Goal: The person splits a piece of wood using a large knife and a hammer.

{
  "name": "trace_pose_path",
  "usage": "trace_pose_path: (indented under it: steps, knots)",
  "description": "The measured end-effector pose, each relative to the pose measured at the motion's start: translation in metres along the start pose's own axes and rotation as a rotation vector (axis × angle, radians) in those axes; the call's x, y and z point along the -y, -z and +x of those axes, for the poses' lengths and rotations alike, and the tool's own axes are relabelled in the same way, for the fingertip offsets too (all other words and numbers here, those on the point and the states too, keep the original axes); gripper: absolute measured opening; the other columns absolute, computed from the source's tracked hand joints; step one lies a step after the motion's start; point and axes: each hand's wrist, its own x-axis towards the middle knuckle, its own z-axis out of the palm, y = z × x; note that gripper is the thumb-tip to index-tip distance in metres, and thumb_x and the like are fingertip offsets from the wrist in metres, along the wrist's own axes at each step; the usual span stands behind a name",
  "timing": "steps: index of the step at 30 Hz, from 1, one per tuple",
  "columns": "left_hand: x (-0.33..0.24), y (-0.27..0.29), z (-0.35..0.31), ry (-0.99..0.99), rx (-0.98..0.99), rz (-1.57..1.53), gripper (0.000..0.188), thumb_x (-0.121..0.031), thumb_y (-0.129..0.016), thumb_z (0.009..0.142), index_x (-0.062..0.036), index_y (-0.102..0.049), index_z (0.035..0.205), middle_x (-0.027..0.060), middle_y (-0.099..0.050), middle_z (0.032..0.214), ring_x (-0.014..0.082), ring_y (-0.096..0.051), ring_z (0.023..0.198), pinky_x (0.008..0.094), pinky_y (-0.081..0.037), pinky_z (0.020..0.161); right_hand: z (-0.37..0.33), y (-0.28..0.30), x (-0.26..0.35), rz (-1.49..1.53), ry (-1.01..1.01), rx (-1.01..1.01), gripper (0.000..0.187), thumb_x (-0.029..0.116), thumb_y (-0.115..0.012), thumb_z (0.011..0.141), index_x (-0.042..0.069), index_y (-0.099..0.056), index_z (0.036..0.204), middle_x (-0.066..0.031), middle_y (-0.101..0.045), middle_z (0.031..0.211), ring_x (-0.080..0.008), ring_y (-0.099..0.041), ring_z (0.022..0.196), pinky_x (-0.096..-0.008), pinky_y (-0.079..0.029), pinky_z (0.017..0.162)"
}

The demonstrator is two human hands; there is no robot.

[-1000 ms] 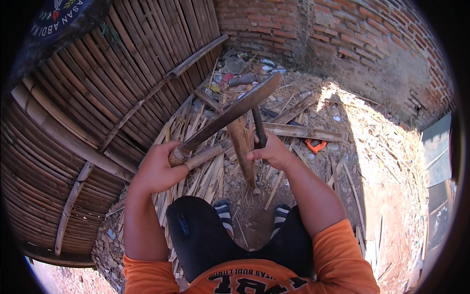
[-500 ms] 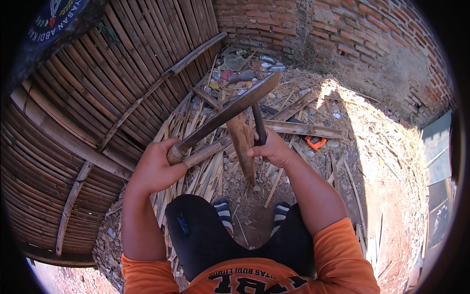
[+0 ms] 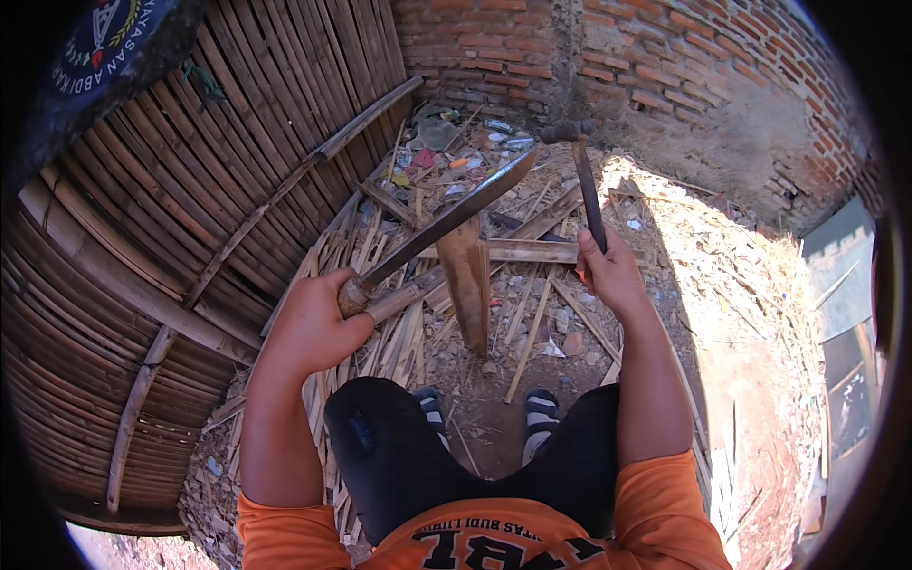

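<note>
My left hand (image 3: pixel 318 325) is wrapped round the wooden handle of a machete (image 3: pixel 451 218), whose long dark blade slants up to the right. Under the blade stands a split piece of wood (image 3: pixel 464 285), roughly upright, narrowing toward the ground. The blade crosses its top end; how deep it sits there I cannot tell. My right hand (image 3: pixel 613 271) is closed on the handle of a hammer (image 3: pixel 589 195), raised to the right of the blade with its head up near the machete's tip.
Wood strips (image 3: pixel 380 328) litter the ground, and a wooden bar (image 3: pixel 527 251) lies behind the upright piece. A bamboo wall (image 3: pixel 190 190) rises at left, a brick wall (image 3: pixel 665 66) behind. Rubbish (image 3: pixel 432 142) lies in the far corner. My sandalled feet (image 3: pixel 541 418) are close by.
My right hand has moved right and up with the hammer, whose head now shows above the blade's tip. The machete and left hand stay nearly in place.
</note>
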Motion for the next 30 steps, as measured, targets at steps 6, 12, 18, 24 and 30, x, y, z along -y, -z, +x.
trace_pose_path:
  steps: [6,12,18,24,30]
  knots:
    - [0.016,-0.002,-0.008,0.001,-0.074,0.039,0.046,-0.013,-0.066,0.069,0.0054,-0.067,0.111,0.0170,-0.062,0.071,0.0230,-0.062,0.068,0.0392,-0.051,0.070,-0.073,0.036,0.033,-0.271,0.203,-0.201,0.044,0.044,-0.062,0.102,0.001,-0.066,0.109,-0.0048,-0.060,0.076,-0.0122,-0.053,0.071,-0.0316,-0.043,0.066]
    - [0.006,0.010,-0.019,0.019,-0.067,0.108,0.060,-0.020,-0.067,0.072,0.0075,-0.064,0.125,0.0320,-0.069,0.092,0.0443,-0.069,0.094,0.0456,-0.054,0.086,-0.101,0.042,0.105,-0.392,0.481,-0.148,0.042,0.040,-0.058,0.104,0.000,-0.067,0.114,-0.0064,-0.060,0.074,-0.0135,-0.053,0.069,-0.0316,-0.044,0.065]
    - [0.001,0.020,-0.025,0.039,-0.094,0.117,0.046,-0.015,-0.065,0.073,0.0070,-0.066,0.113,0.0221,-0.067,0.077,0.0344,-0.069,0.076,0.0437,-0.052,0.073,-0.108,0.021,0.143,-0.488,0.597,-0.151,0.041,0.040,-0.057,0.104,0.001,-0.067,0.114,-0.0103,-0.061,0.067,-0.0207,-0.059,0.063,-0.0350,-0.045,0.061]
    - [0.008,0.022,-0.025,0.032,-0.094,0.148,0.045,-0.016,-0.066,0.074,0.0053,-0.067,0.114,0.0230,-0.069,0.083,0.0357,-0.070,0.081,0.0446,-0.052,0.077,-0.105,0.010,0.147,-0.674,0.444,-0.100,0.041,0.040,-0.055,0.104,0.002,-0.067,0.112,-0.0180,-0.066,0.071,-0.0356,-0.067,0.070,-0.0448,-0.049,0.065]
    - [0.006,0.021,-0.021,0.069,-0.015,0.144,0.059,-0.021,-0.067,0.075,0.0059,-0.063,0.128,0.0320,-0.070,0.100,0.0433,-0.069,0.101,0.0443,-0.053,0.091,-0.092,0.007,0.143,-0.638,0.478,-0.097,0.043,0.042,-0.055,0.104,0.001,-0.067,0.109,-0.0185,-0.064,0.072,-0.0325,-0.066,0.069,-0.0429,-0.048,0.064]
